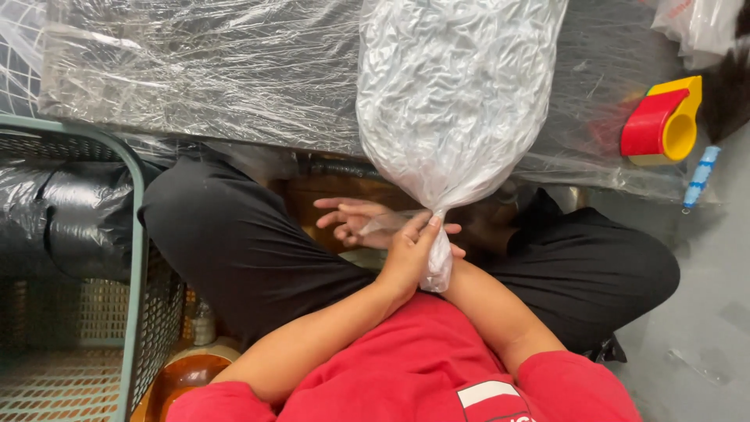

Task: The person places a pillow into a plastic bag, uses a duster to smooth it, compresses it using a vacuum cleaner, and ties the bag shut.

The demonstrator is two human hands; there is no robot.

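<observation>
Head view | one clear filled bag [453, 101] | left hand [406, 262] pinches its twisted neck | right hand [355, 223] fingers spread (behind it)

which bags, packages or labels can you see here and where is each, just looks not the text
Clear plastic bag: centre top, bulging, stuffed with crinkled silvery-white material, neck twisted and pinched by both hands.
Plastic sheeting: upper left, clear, wrinkled, over a dark surface.
Another clear bag: top right corner, partly cut off.
White patch: bottom centre, on red shirt.

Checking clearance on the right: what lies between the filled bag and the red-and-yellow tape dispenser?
In the head view, only the wrinkled clear sheet lies between the bag and the dispenser; nothing else sits there.
</observation>
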